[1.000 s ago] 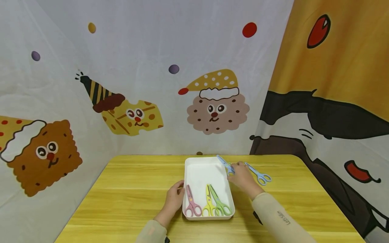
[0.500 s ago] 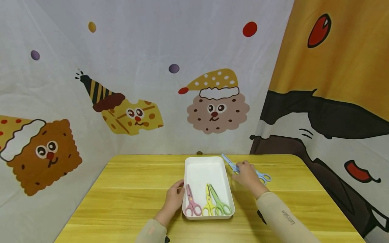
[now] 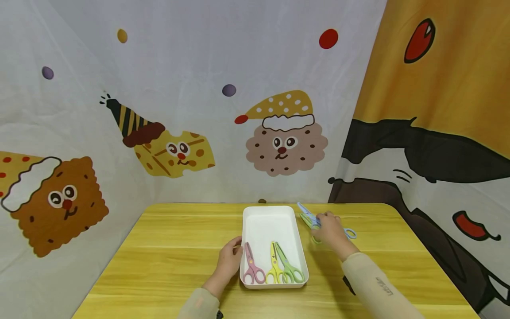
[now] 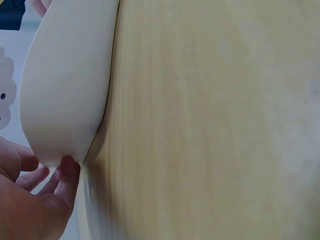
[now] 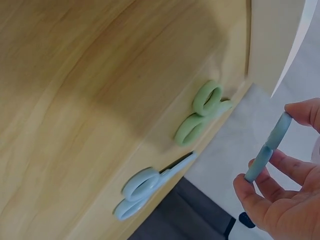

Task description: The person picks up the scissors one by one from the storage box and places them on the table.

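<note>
My right hand [image 3: 330,230] pinches a pair of blue scissors [image 3: 307,210] to the right of the tray, blades pointing to the back left. In the right wrist view, thumb and fingertips hold its blue handle loops [image 5: 270,145] above the table. Beneath lie green scissors [image 5: 202,116] and, beside them, a second pair of blue scissors [image 5: 161,180], partly covered by my hand in the head view. My left hand [image 3: 229,258] holds the left side of the white tray [image 3: 268,226], with thumb near the rim and fingers against the wall [image 4: 70,100].
Inside the tray's near end lie pink scissors [image 3: 250,264], yellow scissors [image 3: 273,262] and green scissors [image 3: 286,262], the last two overlapping at the handles. The wooden table [image 3: 171,248] ends at a cloth backdrop [image 3: 223,186] printed with cartoon food.
My right hand has moved right with the blue scissors, from over the tray's rim to beside it. More of the green scissors on the table now shows. My left hand and the tray have stayed put.
</note>
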`<state>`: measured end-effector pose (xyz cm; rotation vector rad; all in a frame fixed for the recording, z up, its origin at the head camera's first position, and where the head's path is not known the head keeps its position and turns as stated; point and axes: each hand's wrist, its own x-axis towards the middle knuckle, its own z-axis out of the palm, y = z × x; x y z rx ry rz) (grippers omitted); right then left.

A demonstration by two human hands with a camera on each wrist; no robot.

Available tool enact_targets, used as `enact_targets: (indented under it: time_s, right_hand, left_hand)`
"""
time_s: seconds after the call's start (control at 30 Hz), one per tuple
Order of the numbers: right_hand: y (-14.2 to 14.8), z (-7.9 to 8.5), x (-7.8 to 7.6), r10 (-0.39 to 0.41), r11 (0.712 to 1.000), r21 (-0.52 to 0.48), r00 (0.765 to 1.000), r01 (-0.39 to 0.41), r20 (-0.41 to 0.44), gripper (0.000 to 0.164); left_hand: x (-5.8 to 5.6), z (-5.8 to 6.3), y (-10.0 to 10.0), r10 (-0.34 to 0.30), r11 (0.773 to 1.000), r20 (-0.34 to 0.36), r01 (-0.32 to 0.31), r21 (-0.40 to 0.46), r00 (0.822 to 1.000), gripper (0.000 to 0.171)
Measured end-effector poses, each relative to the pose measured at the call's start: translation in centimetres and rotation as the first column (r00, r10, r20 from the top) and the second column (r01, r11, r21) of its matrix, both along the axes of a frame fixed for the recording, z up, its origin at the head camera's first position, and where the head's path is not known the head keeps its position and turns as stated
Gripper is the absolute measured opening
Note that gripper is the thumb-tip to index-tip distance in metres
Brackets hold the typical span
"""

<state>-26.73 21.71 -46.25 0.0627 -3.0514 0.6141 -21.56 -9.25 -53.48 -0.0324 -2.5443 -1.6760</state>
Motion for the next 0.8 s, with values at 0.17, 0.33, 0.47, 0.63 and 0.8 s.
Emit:
enact_targets:
  time_s: [0.17, 0.33, 0.47, 0.63, 0.8]
  right_hand:
    - [0.9, -0.2, 0.1, -0.011, 1.000, -0.018, 1.000, 0.011, 0.003, 0.059]
    - [1.4, -0.1, 0.4, -0.022, 1.000, -0.014, 1.000, 0.022, 0.014, 0.063]
    - [1.6, 0.0, 0.4, -0.030, 0.999, -0.013, 0.999, 0.030, 0.025, 0.063]
    - [2.1, -0.1, 0.4, -0.028, 1.000, 0.005, 1.000, 0.028, 0.011, 0.061]
    - [2.9, -0.4, 0.3, -0.024, 0.999, 0.022, 1.000, 0.025, -0.008, 0.059]
  left_hand:
    - [0.0, 0.0, 0.0, 0.004, 1.000, 0.000, -0.004, -0.002, 1.000, 0.037]
    - [0.1, 0.1, 0.1, 0.005, 1.000, 0.002, -0.005, -0.007, 1.000, 0.037]
    - [0.1, 0.2, 0.1, 0.008, 1.000, -0.001, -0.008, -0.016, 1.000, 0.037]
    - [0.1, 0.1, 0.1, 0.007, 1.000, 0.003, -0.007, -0.007, 1.000, 0.036]
    - [0.1, 0.0, 0.0, -0.001, 1.000, 0.010, 0.001, 0.002, 1.000, 0.037]
